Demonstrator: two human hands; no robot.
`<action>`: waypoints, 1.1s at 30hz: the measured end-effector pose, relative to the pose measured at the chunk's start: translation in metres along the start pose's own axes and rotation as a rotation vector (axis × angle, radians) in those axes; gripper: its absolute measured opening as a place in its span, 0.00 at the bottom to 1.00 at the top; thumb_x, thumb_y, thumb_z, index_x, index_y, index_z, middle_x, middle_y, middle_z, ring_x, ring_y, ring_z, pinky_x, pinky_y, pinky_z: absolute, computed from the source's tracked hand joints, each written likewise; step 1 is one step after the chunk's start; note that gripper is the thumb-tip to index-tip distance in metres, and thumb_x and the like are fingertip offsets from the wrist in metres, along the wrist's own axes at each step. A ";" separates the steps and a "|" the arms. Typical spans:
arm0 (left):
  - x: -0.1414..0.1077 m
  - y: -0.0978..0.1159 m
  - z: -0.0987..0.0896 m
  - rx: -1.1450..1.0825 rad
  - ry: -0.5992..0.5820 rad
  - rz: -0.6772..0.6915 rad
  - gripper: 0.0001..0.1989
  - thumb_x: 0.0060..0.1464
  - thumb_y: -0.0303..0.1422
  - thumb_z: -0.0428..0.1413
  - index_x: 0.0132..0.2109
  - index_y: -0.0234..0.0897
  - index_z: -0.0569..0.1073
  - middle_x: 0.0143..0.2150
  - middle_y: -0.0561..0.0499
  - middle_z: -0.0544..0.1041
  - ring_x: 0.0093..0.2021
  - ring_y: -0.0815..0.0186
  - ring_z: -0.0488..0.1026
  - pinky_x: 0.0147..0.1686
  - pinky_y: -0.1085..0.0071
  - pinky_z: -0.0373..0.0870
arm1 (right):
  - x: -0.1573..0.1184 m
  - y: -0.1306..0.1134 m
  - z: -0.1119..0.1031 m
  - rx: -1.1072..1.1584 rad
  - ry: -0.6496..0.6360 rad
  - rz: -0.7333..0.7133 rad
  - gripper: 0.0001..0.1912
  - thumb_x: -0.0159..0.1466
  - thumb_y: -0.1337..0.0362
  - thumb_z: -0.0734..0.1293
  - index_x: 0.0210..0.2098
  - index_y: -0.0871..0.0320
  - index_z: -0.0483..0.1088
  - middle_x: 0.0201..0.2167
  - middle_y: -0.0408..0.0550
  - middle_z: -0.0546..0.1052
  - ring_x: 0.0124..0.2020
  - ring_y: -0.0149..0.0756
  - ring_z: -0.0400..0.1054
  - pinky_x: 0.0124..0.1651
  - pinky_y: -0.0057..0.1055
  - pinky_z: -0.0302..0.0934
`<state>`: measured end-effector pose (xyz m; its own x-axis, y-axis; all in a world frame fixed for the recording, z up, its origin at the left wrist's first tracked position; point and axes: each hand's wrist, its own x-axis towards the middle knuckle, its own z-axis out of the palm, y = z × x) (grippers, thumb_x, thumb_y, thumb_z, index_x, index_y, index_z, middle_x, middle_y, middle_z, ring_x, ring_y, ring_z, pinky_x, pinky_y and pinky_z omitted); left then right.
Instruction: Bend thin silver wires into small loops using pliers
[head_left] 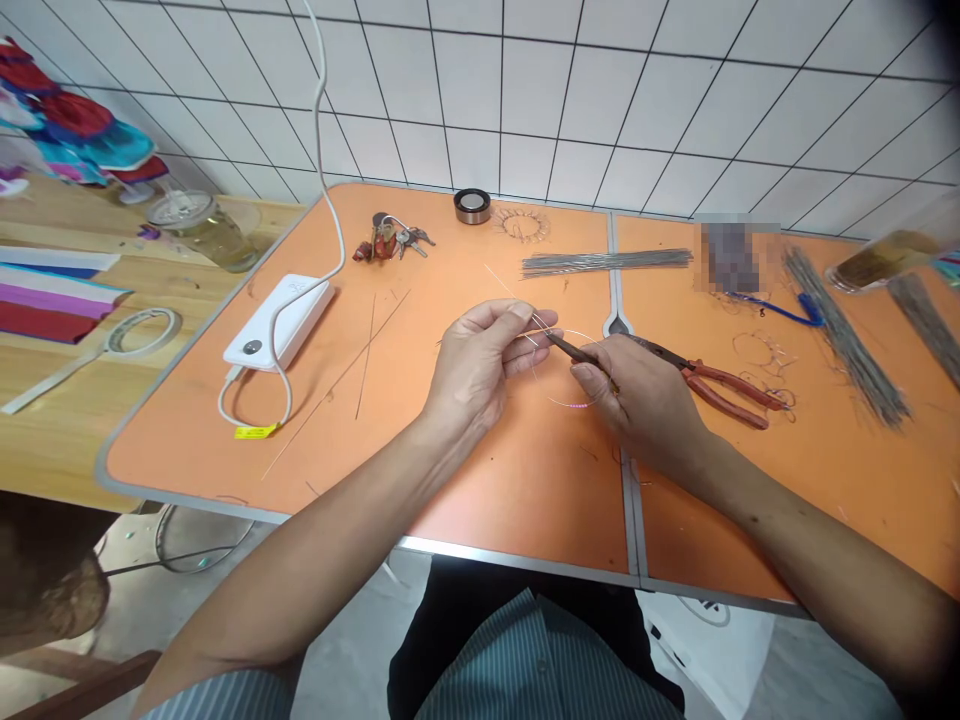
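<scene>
My left hand (480,355) is closed, pinching thin pale wire (499,280) between thumb and fingers above the orange table. My right hand (645,395) grips a slim dark pointed tool (574,350); its tip meets the wire at my left fingertips. Most of the tool is covered by the hand, so its kind is unclear. Between the hands hangs a thin wire loop, with a few small pink beads (577,406) along its lower side. Just beyond my right hand lie pliers with red handles (735,395).
Bundles of straight grey wire (607,262) lie at the back and right (847,335). Wire rings (521,225), a round metal-rimmed container (472,207), keys (409,240) and a white power bank (277,320) with its cable lie around. A grey-edged seam (632,520) crosses the orange table.
</scene>
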<state>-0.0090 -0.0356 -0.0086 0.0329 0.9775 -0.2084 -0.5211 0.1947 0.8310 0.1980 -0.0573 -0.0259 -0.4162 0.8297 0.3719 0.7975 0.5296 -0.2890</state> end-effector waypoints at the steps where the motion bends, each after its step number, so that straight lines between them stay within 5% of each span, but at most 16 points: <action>1: 0.000 0.000 0.000 0.008 0.003 0.002 0.15 0.53 0.39 0.74 0.38 0.38 0.78 0.43 0.46 0.89 0.42 0.61 0.88 0.45 0.68 0.82 | 0.000 0.000 0.000 0.004 -0.005 0.004 0.22 0.83 0.50 0.54 0.44 0.54 0.72 0.37 0.52 0.78 0.38 0.44 0.71 0.37 0.38 0.55; 33: -0.002 0.000 0.000 0.066 0.011 0.059 0.16 0.53 0.41 0.75 0.37 0.38 0.78 0.40 0.47 0.88 0.40 0.61 0.88 0.43 0.69 0.83 | 0.001 -0.003 -0.003 0.076 -0.008 0.005 0.21 0.83 0.53 0.56 0.38 0.54 0.70 0.33 0.49 0.75 0.35 0.41 0.69 0.38 0.37 0.57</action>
<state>-0.0086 -0.0373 -0.0084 -0.0053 0.9865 -0.1635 -0.4649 0.1423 0.8739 0.1963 -0.0582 -0.0218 -0.4155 0.8338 0.3635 0.7643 0.5367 -0.3575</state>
